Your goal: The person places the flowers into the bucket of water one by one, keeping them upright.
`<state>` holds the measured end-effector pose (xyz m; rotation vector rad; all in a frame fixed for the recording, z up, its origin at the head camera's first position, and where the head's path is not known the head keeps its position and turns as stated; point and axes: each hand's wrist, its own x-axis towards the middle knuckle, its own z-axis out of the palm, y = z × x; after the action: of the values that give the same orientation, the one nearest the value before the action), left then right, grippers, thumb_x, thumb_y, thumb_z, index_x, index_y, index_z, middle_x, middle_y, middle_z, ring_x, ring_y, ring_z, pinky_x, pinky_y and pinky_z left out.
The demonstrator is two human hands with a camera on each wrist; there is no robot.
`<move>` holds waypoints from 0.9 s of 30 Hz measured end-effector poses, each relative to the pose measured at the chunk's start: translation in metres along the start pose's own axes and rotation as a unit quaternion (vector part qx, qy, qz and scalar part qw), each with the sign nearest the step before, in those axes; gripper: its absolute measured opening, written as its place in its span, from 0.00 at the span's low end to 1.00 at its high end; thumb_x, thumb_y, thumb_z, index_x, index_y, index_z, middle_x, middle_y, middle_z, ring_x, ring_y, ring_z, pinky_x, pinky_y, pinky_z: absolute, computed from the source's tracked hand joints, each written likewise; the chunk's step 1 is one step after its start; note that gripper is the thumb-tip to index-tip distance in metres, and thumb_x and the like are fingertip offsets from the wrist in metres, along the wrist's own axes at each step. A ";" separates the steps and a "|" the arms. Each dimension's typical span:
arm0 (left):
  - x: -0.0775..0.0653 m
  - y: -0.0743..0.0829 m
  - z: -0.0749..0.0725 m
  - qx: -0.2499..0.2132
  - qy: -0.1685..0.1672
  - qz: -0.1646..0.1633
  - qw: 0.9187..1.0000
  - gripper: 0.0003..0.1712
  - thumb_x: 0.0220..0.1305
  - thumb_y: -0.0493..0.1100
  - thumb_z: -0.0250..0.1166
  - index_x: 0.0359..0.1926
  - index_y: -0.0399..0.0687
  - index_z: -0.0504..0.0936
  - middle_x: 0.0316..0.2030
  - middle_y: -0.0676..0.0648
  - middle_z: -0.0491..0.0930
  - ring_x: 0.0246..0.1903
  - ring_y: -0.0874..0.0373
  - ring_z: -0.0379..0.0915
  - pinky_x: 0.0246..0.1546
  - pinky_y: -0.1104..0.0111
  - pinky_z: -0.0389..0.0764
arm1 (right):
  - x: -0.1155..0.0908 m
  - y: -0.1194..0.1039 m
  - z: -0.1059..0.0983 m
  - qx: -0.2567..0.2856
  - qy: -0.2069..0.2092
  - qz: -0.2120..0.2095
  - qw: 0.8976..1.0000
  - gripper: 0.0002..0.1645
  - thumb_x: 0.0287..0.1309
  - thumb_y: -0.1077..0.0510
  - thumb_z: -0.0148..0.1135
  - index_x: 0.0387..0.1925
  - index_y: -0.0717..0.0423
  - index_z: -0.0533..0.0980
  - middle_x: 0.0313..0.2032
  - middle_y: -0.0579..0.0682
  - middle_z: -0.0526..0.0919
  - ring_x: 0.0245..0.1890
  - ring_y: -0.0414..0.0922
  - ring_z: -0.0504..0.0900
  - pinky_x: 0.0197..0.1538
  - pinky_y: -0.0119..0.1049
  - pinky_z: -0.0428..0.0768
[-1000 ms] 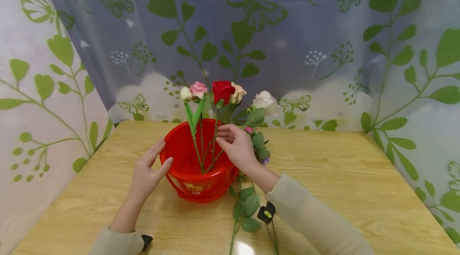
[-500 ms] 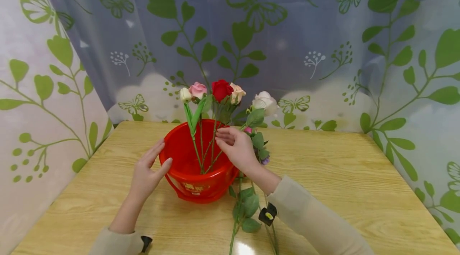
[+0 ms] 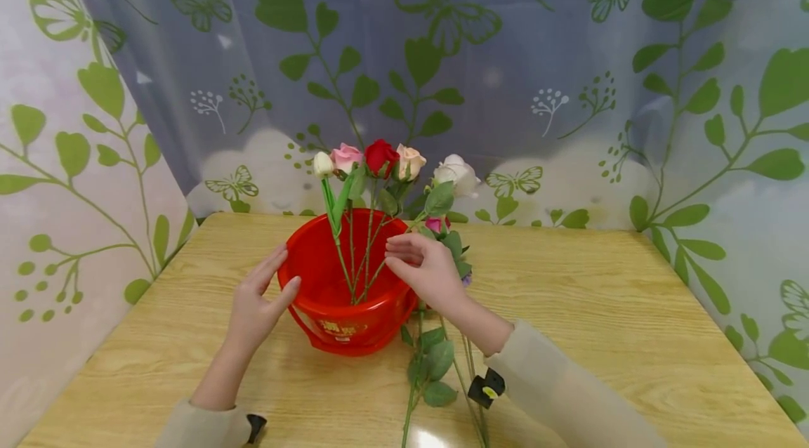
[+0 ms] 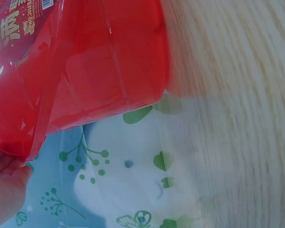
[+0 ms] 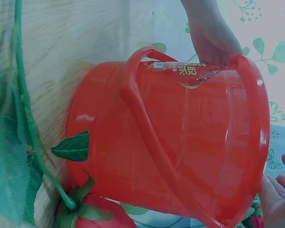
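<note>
A red plastic bucket (image 3: 350, 332) stands on the wooden table and holds several flowers. A white tulip (image 3: 323, 165), pink rose (image 3: 347, 158), red rose (image 3: 381, 157) and peach rose (image 3: 410, 162) rise above its rim, and a white rose (image 3: 456, 175) leans out to the right. My left hand (image 3: 255, 300) touches the bucket's left rim, fingers fairly straight and thumb apart. Over the right side of the rim hovers my right hand (image 3: 426, 272), its fingers loosely bent with nothing between them. In the right wrist view the right hand (image 5: 277, 199) appears beside the rim.
More flowers lie on the table right of the bucket: a magenta bloom (image 3: 436, 223), a purple one (image 3: 467, 279) and leafy stems (image 3: 436, 360) reaching the front edge. The bucket's handle (image 5: 151, 133) hangs down its side. A patterned curtain (image 3: 556, 34) closes off the back.
My right hand has come away from the red rose's stem, moving right and slightly down. The red rose now leans a little farther left. The left hand keeps its place on the rim.
</note>
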<state>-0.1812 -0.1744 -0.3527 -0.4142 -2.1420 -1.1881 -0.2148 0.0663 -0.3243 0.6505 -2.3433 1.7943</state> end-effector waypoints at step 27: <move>-0.001 0.004 0.000 0.001 -0.010 -0.023 1.000 0.24 0.46 0.24 0.62 0.47 0.20 0.71 0.50 0.30 0.69 0.51 0.38 0.64 0.46 0.86 0.59 | -0.040 0.027 -0.051 -0.008 0.022 0.069 0.997 0.13 0.51 0.65 0.60 0.40 0.67 0.75 0.38 0.58 0.79 0.39 0.47 0.78 0.40 0.32 0.76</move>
<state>-0.1787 -0.1722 -0.3510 -0.3793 -2.1805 -1.2126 -0.1980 0.1304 -0.3469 0.4526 -2.4248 1.8223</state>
